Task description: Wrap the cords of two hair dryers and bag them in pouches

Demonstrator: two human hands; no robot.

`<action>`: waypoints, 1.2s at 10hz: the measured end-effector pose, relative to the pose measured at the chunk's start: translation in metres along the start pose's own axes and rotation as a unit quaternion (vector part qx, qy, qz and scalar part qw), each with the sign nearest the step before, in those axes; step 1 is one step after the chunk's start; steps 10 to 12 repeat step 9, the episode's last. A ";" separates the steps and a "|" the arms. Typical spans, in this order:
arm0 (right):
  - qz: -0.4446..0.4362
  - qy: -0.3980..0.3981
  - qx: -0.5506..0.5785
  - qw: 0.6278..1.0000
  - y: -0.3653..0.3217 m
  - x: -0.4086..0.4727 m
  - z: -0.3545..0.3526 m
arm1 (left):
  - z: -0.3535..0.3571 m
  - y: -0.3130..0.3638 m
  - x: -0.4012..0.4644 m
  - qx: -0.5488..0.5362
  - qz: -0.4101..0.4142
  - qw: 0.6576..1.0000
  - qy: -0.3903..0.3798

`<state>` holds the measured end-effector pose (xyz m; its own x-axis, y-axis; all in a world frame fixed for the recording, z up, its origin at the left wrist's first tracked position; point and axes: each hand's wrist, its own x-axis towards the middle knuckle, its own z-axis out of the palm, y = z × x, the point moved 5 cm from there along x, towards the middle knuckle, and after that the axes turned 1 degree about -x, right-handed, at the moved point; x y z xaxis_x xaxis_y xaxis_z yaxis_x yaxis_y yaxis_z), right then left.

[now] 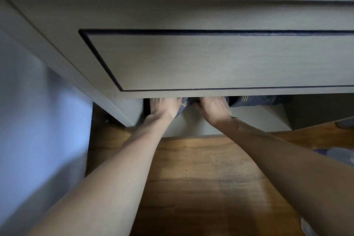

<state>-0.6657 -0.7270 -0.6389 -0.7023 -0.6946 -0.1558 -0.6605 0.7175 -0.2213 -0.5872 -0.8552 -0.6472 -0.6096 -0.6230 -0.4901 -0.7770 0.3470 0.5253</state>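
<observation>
Lying in the open space under a grey wooden cabinet (210, 59), a dark blue fabric pouch with small yellow marks (184, 102) is held between the two hands. Only a part of the pouch is seen, because the lower edge of the cabinet hides the rest. More of the same dark blue fabric (254, 99) is seen to the right of the right hand, under the same edge; whether it is a second pouch cannot be told. No hair dryer is seen.

The left hand (162, 108) is placed on the left side of the pouch, and its fingers are curled on the fabric. The right hand (212, 108) is placed on the right side, and its fingers are bent into the fabric too. The fingertips of both hands are hidden, so the exact grip is not clear. Below the hands a pale shelf surface (249, 120) is found, and nearer to the person a brown wooden floor (201, 178) is seen under both forearms. To the left of the left hand a pale bluish wall (38, 120) is seen.
</observation>
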 end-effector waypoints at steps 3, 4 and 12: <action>-0.024 0.079 -0.118 0.990 0.018 -0.006 0.005 | 0.032 -0.026 -0.060 0.244 0.284 0.899 0.227; -0.055 0.108 -0.135 0.983 0.019 -0.014 0.012 | 0.032 -0.029 -0.045 0.258 0.240 0.915 0.198; 0.034 -0.031 -0.044 0.998 0.005 -0.050 0.027 | 0.023 -0.034 -0.069 0.346 0.160 0.923 0.051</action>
